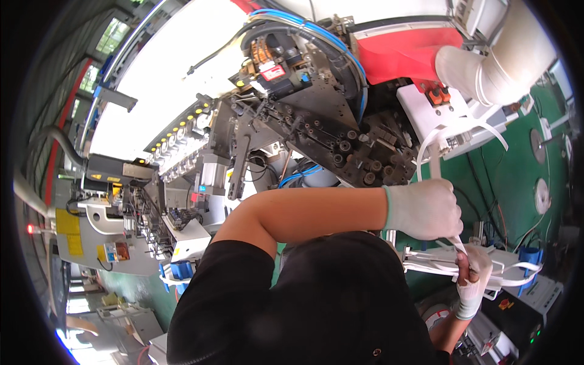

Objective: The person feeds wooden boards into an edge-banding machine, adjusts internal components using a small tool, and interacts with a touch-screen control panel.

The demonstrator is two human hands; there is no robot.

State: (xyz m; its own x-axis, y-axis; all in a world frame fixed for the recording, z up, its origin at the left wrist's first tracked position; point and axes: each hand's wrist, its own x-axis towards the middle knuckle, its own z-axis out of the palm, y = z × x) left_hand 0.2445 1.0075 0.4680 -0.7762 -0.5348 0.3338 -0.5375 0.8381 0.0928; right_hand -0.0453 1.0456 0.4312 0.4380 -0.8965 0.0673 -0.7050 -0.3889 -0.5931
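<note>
The left hand (424, 210), in a white glove, sits right of centre in the frame, its forearm reaching across from the left above the person's black shirt (316, 304). Its fingers are curled shut around a white strap (433, 143), a flat narrow band. The strap rises out of the top of the fist, loops upward toward a white box (420, 106) in the upper right, and also leaves the bottom of the fist as a short slanted length running down and to the right.

That lower length ends at the right hand (473, 277), lower right of the frame, just below the left hand. This hand wears a white wrap with the fingertips bare, and thumb and fingers are pressed together on the strap. More loops of the same white band lie in a loose heap (517, 271) just right of this hand, touching it, spread across a pale surface.

A dark grey machine (316, 103) with rollers, blue hoses and a red cover (401, 55) fills the upper middle. A green floor (517, 176) shows at the right edge.
</note>
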